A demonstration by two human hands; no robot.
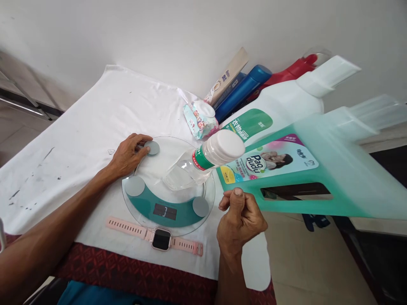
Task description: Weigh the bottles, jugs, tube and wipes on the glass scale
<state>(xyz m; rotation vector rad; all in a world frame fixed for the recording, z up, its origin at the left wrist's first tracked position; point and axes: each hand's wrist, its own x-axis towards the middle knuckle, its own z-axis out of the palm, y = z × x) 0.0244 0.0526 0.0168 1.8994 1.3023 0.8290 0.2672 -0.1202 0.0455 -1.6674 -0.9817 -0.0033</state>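
A round glass bathroom scale (181, 220) lies on the table, with grey metal pads and a green band around its small display. At its upper-left edge, my left hand (129, 156) has its fingers and thumb curled around one of the pads. A clear plastic bottle (187, 169) with a white cap and a green and red label stands on the glass. To the right of the scale, my right hand (241, 218) is held up, closed, thumb pressed against the curled fingers; nothing shows in it. Nearest to it is a large green detergent jug (295, 207).
Along the scale's near edge lies a pink-strapped smartwatch (161, 239). A wet wipes pack (199, 120), a beige box (227, 76), a blue bottle (243, 93), a red bottle (286, 73) and a white detergent jug (282, 101) stand toward the wall. White cloth (79, 114) covers the table.
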